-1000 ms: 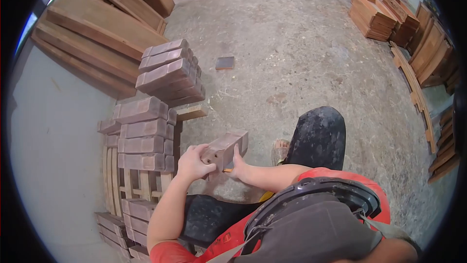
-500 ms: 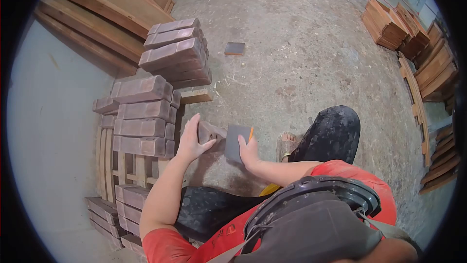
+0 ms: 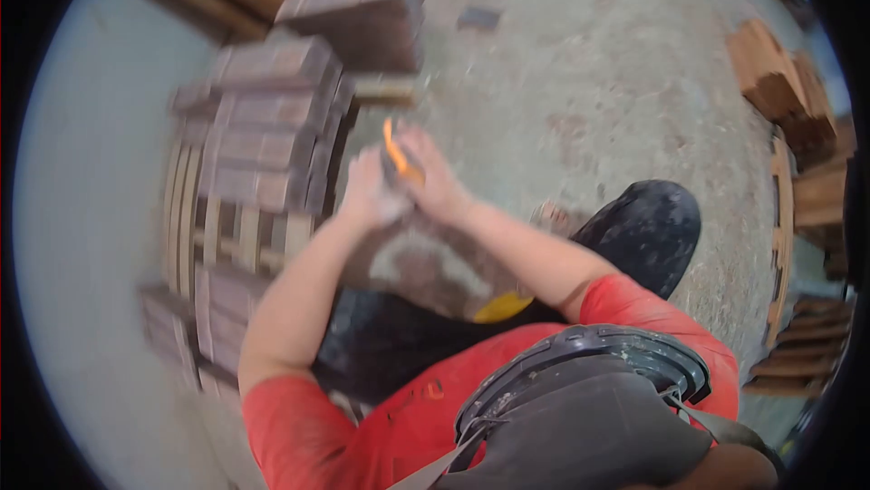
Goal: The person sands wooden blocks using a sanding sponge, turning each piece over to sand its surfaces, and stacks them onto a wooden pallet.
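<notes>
Both hands meet in front of the body, above the floor, blurred by motion. My right hand (image 3: 433, 174) is closed on a dark flat pad with an orange edge (image 3: 397, 153). Right beside it, my left hand (image 3: 367, 191) has its fingers curled in against the pad's near side; what it grips is hidden. The block seen between the hands earlier cannot be made out now. To the left, grey-brown wooden blocks (image 3: 263, 141) lie stacked on a slatted pallet (image 3: 213, 223).
A taller stack of blocks (image 3: 353, 14) stands at the upper left, with a light wood bar (image 3: 382, 89) near its base. A dark flat piece (image 3: 478, 19) lies on the floor. Wooden boxes (image 3: 770, 73) and slatted pieces (image 3: 802, 345) are at the right. A pale wall (image 3: 100, 173) borders the left.
The view has shifted, so the stacks sit higher in it. My right hand has come up against my left hand, and the pad has turned from face-on to edge-on. The held block has become hidden.
</notes>
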### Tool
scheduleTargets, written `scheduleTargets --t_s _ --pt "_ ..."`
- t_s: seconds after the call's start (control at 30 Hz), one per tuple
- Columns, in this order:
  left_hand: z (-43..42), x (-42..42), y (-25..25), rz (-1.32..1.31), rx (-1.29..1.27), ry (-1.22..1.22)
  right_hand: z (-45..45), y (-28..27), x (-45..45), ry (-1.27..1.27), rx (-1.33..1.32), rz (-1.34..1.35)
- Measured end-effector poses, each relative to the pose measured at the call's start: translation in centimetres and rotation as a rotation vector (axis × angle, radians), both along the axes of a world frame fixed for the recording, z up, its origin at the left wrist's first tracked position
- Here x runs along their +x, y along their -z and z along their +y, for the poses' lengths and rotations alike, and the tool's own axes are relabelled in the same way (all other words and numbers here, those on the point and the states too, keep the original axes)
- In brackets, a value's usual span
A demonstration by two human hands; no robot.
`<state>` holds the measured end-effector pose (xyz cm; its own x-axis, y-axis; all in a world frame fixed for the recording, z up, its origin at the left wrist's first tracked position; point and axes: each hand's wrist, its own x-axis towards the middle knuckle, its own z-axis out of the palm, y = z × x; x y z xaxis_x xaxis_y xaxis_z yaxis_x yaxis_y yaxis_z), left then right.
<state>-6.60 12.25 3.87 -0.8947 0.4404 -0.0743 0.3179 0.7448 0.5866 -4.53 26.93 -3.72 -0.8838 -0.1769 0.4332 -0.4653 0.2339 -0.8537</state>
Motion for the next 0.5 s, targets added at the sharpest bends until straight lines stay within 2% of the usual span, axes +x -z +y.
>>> scheduleTargets --t_s 0.07,0.1,0.13,0.23,0.33,0.4,0.43,0.5 --pt "-1.3 -0.3 2.2 0.115 -0.079 -0.049 -0.6 -1.2 1.6 -0.001 -0.010 -0.044" --pt "-2.1 -0.4 3.3 0.227 -0.064 -0.042 -0.7 -0.3 3.1 0.017 0.019 0.024" --pt "-2.4 -0.2 2.7 0.156 -0.035 -0.129 -0.8 -0.4 4.8 0.008 -0.014 0.063" --pt "-3.1 0.1 1.5 0.089 -0.055 -0.154 -0.8 -0.9 3.7 -0.024 0.032 0.090" --pt "-3.0 0.3 2.0 0.105 -0.033 -0.083 -0.8 -1.8 0.8 -0.036 0.012 -0.023" --pt "-3.0 0.4 1.6 0.017 -0.114 -0.045 -0.8 -1.7 0.7 -0.043 0.098 0.059" --pt "-3.6 0.8 1.8 0.093 -0.070 0.036 -0.6 -1.3 1.3 -0.044 0.085 0.055" --pt "-4.3 1.1 1.7 0.173 -0.079 0.042 0.2 -0.2 3.1 -0.109 0.043 0.130"
